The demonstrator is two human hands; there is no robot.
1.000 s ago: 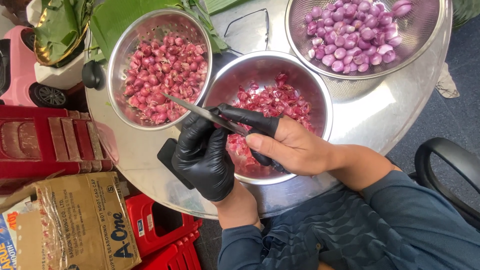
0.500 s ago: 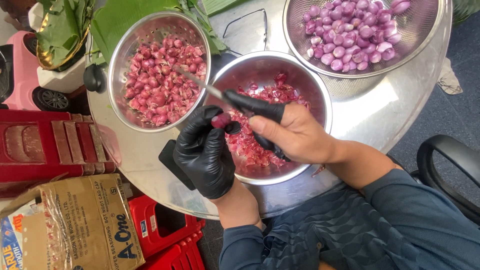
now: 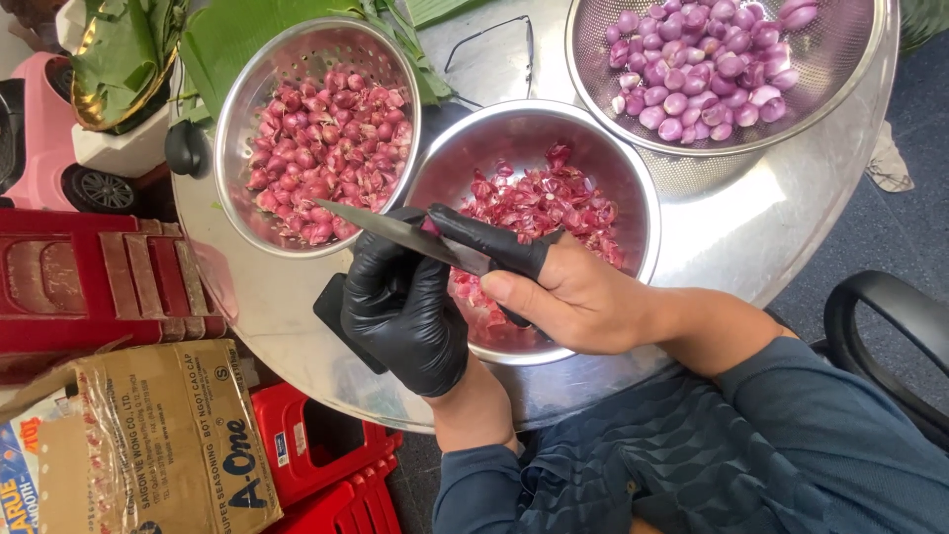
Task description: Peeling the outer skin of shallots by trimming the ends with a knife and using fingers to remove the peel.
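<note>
A small shallot is pinched in the fingers of the left hand, which is covered by a black glove and held above the near rim of the middle steel bowl. The shallot itself is almost wholly hidden by the gloved fingers; only a trace of pink is seen beside the blade. The right hand is closed around the handle of a knife; a black glove tip is worn on its forefinger only, the rest being bare. The blade is laid across the left fingers, point toward the left bowl.

The middle steel bowl is seen to hold loose red skins and trimmings. The left bowl is filled with unpeeled red shallots. The colander, at the far right, holds peeled, pale purple shallots. All three stand on a round metal tabletop, with green leaves lying at its far edge.

Hazards judged from this position:
- The edge is drawn close to the left thumb and fingers. A slip on wet or papery skin could be followed by a cut; the thin glove is judged to offer little protection.
- The right palm is bare, so a turning handle could be held less firmly if juice has wetted it.
- The shallot could be dropped among the skins if the pinch is loosened.
- Trimmings could fall outside the bowl, as the work is held near its rim.
</note>
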